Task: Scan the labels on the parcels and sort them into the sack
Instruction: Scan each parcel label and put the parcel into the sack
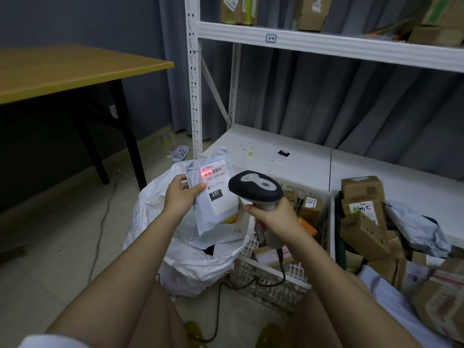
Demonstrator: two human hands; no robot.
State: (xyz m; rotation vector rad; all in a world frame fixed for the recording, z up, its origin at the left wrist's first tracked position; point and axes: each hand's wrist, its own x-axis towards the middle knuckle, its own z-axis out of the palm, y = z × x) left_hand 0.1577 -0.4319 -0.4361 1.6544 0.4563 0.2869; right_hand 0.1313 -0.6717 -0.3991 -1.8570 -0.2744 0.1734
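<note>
Head view: left hand [179,194] grips grey parcel [216,197] above sack [195,259]; right hand [273,219] clasps scanner [256,188], red beam on label [216,187]. Crate [288,247] and boxes [364,222] await scanning.

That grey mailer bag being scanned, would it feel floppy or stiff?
Probably floppy: the grey mailer bag is wrinkled plastic, and the left hand pinches just one edge. Likely light too. Its smooth film may be slippery.

Two bare forearms, left hand [179,197] and right hand [273,217] without gloves, rings or watch, white sleeve edge [50,341] far up the arm behind the left hand, bare knees below, yellowish-green shoes [194,332]
</note>
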